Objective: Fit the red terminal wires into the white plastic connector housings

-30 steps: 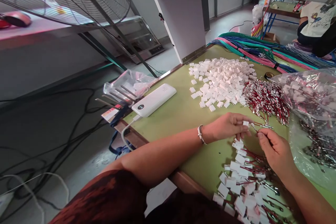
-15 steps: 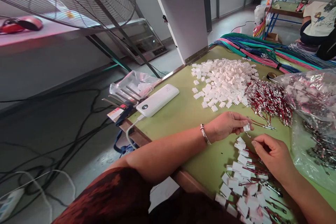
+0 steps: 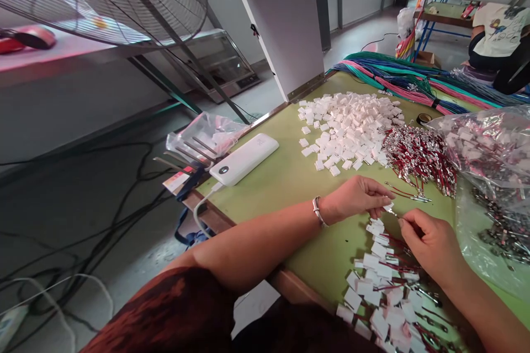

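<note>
My left hand (image 3: 364,197) pinches a small white connector housing (image 3: 388,207) between thumb and fingers. My right hand (image 3: 426,234) is closed on a short wire, whose metal terminal (image 3: 395,214) points at the housing; whether its tip is inside I cannot tell. Below both hands lies a heap of white housings with red wires attached (image 3: 385,281). Beyond my left hand spreads a pile of loose white housings (image 3: 348,127). To its right is a bundle of short red wires with metal terminals (image 3: 420,157), and a few single wires (image 3: 408,194) lie in front of it.
A white power bank (image 3: 245,160) with a cable sits at the table's left edge. On the right lies a clear plastic bag (image 3: 488,143) of parts. Long coloured cables (image 3: 397,83) cross the back, near a tape roll (image 3: 424,118). A large fan (image 3: 136,0) stands left; another person (image 3: 497,33) sits beyond.
The white housing has tilted in my left hand, and the terminal in my right hand now lines up with it, close to its end. The whole view has shifted slightly.
</note>
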A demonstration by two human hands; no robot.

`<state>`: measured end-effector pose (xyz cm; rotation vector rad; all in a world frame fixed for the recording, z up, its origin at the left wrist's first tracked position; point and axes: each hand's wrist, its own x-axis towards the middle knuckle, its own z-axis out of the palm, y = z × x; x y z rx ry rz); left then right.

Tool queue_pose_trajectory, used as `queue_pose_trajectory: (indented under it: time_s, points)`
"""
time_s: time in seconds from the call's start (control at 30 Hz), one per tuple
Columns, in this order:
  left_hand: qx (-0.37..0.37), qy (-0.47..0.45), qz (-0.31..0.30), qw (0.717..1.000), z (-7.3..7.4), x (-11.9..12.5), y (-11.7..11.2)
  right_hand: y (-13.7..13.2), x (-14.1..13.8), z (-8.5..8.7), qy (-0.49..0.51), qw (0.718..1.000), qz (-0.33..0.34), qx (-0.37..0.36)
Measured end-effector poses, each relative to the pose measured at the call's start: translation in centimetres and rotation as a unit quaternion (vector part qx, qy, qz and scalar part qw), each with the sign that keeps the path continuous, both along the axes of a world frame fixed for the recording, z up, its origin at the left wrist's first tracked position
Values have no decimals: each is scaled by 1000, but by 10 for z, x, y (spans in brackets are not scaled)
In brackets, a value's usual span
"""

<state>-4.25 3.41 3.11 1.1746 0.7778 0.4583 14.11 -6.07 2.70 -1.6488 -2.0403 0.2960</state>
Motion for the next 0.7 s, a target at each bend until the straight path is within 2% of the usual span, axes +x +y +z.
queue_pose_trajectory:
  time_s: [0.1, 0.3, 0.4, 0.47, 0.53, 0.6, 0.67, 0.7]
  points:
    - [37, 36, -29, 998, 3, 2, -4, 1, -2, 1, 7, 1000, -9, -3]
    - [-19, 4, -51, 999, 2, 8, -10, 1, -8, 0, -15, 999, 22, 35]
    - [-18, 8, -54, 998, -1, 10, -12, 2, -8, -2, -14, 999, 36, 36]
    - [19, 31, -69, 997, 0, 10, -11, 3, -8, -2, -1, 999, 36, 27]
    - [126, 64, -81, 987, 5, 4, -4, 3, -6, 1, 24, 999, 42, 2]
    - [287, 121, -38, 950, 11, -6, 9, 3, -4, 4, 48, 996, 63, -33]
    - [412, 223, 83, 879, 18, -21, 26, 4, 0, 6, 66, 990, 104, -68]
    - [432, 287, 144, 843, 20, -29, 35, 6, 2, 6, 71, 986, 126, -77]
